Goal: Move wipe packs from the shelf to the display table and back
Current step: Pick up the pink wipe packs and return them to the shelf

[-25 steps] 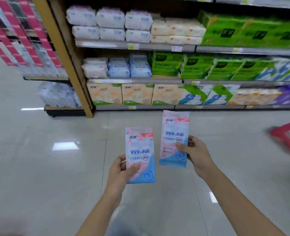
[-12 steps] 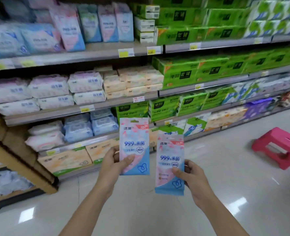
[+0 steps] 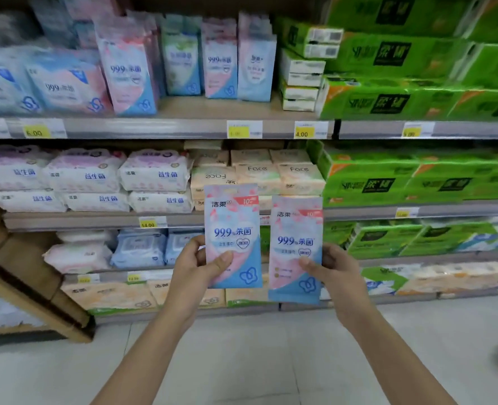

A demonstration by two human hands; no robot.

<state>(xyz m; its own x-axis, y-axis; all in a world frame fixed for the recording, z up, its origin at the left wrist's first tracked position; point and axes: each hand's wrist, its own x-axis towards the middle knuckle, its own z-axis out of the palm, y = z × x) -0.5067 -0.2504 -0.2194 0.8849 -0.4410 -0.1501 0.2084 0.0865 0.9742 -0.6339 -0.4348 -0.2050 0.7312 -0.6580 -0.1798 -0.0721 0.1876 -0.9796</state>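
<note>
Two upright wipe packs, the left pack (image 3: 232, 235) and the right pack (image 3: 296, 249), sit side by side before the shelf (image 3: 166, 127), each pinched low between thumb and fingers by the left hand (image 3: 193, 268) and right hand (image 3: 334, 271), forearms reaching forward.

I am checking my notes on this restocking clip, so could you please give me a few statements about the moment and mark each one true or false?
1. The left hand holds a flat pink-and-blue wipe pack upright. True.
2. The right hand is empty. False: it holds a second pink-and-blue wipe pack.
3. The two held packs overlap. False: a narrow gap separates them.
4. Matching pink-and-blue packs stand on the grey upper shelf. True.
5. Green tissue bundles fill the shelves' left side. False: they sit on the right.
</note>
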